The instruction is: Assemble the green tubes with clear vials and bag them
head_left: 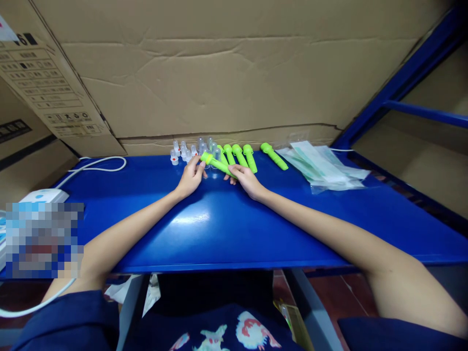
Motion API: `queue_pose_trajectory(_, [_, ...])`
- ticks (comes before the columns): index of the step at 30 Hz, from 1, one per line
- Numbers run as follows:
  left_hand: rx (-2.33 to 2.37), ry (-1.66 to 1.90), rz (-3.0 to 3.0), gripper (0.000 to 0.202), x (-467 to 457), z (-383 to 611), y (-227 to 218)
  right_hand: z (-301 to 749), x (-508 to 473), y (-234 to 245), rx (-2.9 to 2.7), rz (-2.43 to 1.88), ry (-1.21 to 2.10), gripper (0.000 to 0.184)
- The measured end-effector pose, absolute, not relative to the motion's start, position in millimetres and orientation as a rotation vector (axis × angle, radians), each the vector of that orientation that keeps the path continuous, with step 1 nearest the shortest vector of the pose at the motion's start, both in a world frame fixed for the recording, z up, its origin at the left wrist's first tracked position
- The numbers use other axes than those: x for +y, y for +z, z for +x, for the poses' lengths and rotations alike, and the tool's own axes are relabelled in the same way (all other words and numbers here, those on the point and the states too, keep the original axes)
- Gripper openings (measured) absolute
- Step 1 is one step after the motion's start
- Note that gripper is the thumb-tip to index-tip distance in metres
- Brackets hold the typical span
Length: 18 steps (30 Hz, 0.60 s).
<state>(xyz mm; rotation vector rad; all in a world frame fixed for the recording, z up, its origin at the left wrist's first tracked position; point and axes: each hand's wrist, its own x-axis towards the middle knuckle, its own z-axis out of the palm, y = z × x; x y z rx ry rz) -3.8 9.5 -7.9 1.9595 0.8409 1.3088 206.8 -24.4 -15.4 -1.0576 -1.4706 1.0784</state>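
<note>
Both hands hold one lime-green plastic handle, shaped like a small flashlight, tilted above the blue table. My left hand has its fingers closed around the wider head end, where a yellowish band shows. My right hand pinches the narrower end between thumb and fingers. Just behind lie several similar green handles in a row, with one more green handle apart to the right. Clear plastic domes stand behind the held handle, partly hidden. Left of them are several small clear-topped white pieces, some with red marks.
Flat plastic packets lie at the back right of the blue table. A white power strip and white cable are on the left. Cardboard walls the back; a blue metal frame rises on the right.
</note>
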Motion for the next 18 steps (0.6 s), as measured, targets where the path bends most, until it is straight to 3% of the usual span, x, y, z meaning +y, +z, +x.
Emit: queue_pose_trajectory(18, [0.871, 1.318, 2.018, 0.049, 10.9, -4.8, -10.2, 206.8, -25.9, -13.3, -1.467, -1.067, 1.079, 0.047])
